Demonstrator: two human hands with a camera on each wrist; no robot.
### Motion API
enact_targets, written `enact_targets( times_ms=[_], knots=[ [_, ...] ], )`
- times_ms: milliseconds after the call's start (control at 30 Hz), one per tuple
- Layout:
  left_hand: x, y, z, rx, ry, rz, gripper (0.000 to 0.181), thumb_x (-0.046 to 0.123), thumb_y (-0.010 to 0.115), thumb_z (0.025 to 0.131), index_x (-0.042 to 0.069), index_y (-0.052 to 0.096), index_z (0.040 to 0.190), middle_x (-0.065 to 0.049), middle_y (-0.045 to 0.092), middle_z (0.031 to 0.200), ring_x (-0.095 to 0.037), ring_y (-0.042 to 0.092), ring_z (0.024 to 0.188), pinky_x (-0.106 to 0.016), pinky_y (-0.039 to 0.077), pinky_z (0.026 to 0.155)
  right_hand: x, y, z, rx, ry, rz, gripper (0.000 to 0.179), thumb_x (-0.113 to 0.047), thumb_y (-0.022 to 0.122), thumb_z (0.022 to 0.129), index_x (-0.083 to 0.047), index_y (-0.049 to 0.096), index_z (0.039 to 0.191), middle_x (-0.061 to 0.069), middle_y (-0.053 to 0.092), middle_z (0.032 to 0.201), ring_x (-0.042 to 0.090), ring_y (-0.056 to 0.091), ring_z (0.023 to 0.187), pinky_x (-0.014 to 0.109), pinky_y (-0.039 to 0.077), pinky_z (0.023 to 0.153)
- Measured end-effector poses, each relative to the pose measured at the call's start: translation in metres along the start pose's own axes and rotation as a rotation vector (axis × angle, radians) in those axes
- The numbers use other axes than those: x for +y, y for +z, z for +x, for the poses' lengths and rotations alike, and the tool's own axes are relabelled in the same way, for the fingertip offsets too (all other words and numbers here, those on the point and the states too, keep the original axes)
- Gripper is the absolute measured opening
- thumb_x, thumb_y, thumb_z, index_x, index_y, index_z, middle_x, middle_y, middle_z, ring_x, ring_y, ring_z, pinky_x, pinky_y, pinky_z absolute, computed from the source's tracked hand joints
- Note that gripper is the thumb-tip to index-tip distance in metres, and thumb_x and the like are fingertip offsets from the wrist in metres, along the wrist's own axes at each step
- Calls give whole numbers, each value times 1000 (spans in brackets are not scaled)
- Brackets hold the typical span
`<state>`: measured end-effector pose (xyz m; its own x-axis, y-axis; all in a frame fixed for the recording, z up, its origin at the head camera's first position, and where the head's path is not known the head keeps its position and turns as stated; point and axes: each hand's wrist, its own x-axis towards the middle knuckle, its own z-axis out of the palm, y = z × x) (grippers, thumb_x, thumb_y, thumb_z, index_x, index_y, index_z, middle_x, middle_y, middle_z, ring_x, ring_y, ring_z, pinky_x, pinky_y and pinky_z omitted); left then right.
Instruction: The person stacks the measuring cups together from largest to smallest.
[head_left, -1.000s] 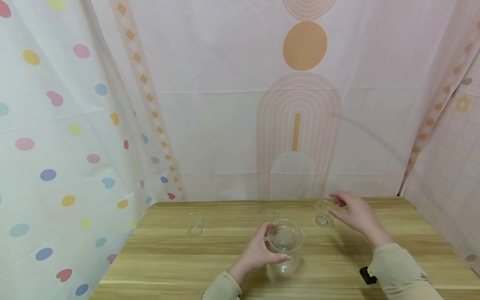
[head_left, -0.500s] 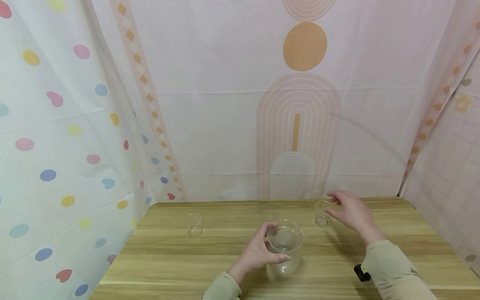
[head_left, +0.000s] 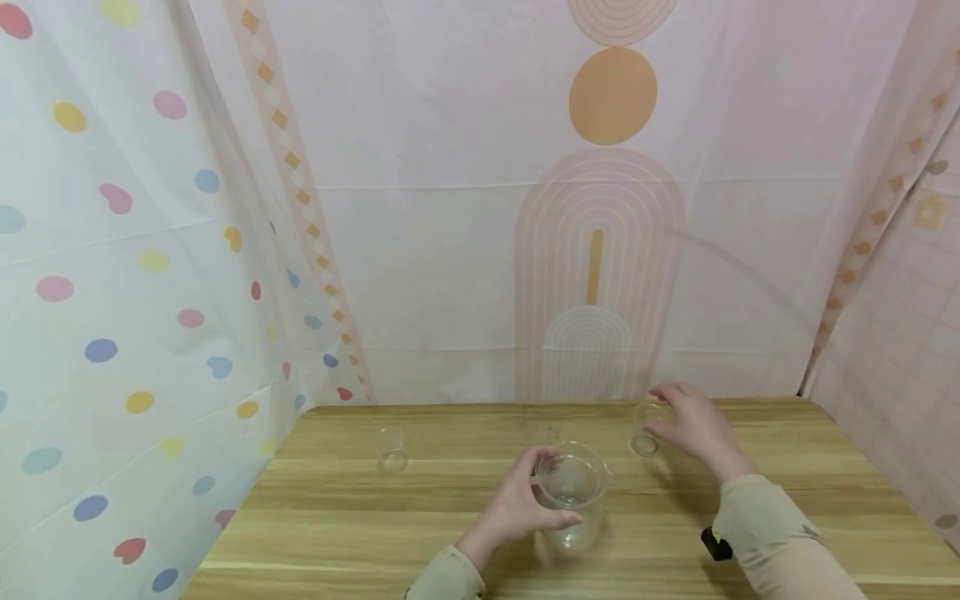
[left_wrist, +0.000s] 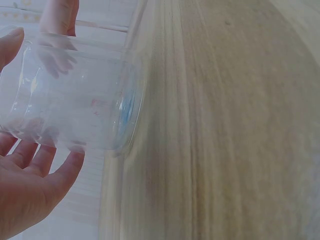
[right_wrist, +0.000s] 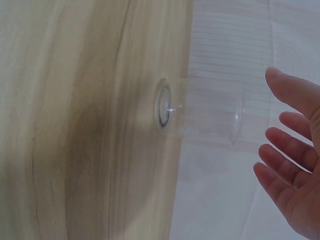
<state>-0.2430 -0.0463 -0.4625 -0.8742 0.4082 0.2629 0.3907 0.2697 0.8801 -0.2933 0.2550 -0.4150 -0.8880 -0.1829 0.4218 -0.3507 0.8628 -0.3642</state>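
A large clear glass beaker [head_left: 572, 492] stands upright on the table near its middle. My left hand [head_left: 517, 502] holds it from the left, thumb on the near side and fingers round the far side. In the left wrist view, the fingers of the left hand [left_wrist: 37, 185] lie along the wall of the beaker [left_wrist: 80, 95]. Farther back and to the right stands a smaller clear beaker [head_left: 645, 443]. My right hand [head_left: 696, 427] is at its rim with thumb and fingers spread. The right wrist view has a gap between the right hand [right_wrist: 295, 155] and this small beaker [right_wrist: 205, 110].
Another small clear beaker [head_left: 392, 454] stands at the back left of the wooden table [head_left: 360, 533]. A patterned cloth [head_left: 435, 250] hangs right behind the table's back edge. A small black object [head_left: 716, 543] sits by the right sleeve.
My right hand has moved a little left toward the small beaker, its thumb now overlapping that beaker in the head view. The left hand and large beaker have stayed in place.
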Motion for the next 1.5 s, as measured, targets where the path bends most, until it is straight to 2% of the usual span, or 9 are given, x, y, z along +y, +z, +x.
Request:
enact_targets(
  times_ms=[167, 567, 1000, 1500],
  knots=[
    [1, -1, 0, -1, 2, -6, 86, 15, 94, 63, 1, 48, 135, -7, 54, 130, -27, 53, 118, -33, 48, 93, 0, 4, 2, -19, -3, -6, 58, -24, 82, 80, 7, 60, 124, 28, 61, 119, 48, 56, 109, 60, 45, 93],
    [3, -1, -2, 4, -9, -2, 86, 16, 94, 62, 3, 49, 135, -6, 55, 129, -24, 54, 116, -31, 48, 92, -3, 12, 7, -63, 14, -14, 65, -28, 83, 78, 6, 59, 127, 30, 59, 124, 50, 55, 112, 61, 44, 94],
    [1, -1, -2, 0, -20, 8, 86, 18, 94, 62, 6, 49, 135, -5, 55, 128, -23, 54, 114, -30, 48, 91, -4, 14, 8, -115, 58, -47, 64, -27, 81, 81, 4, 57, 131, 30, 57, 127, 50, 53, 115, 62, 44, 94],
    [1, -1, -2, -10, -18, -3, 87, 17, 94, 63, 3, 47, 136, -3, 55, 128, -22, 54, 114, -31, 49, 91, -5, 13, 13, -184, 88, -90, 58, -28, 80, 82, 4, 60, 126, 31, 57, 126, 50, 54, 114, 61, 45, 93]
  ],
)
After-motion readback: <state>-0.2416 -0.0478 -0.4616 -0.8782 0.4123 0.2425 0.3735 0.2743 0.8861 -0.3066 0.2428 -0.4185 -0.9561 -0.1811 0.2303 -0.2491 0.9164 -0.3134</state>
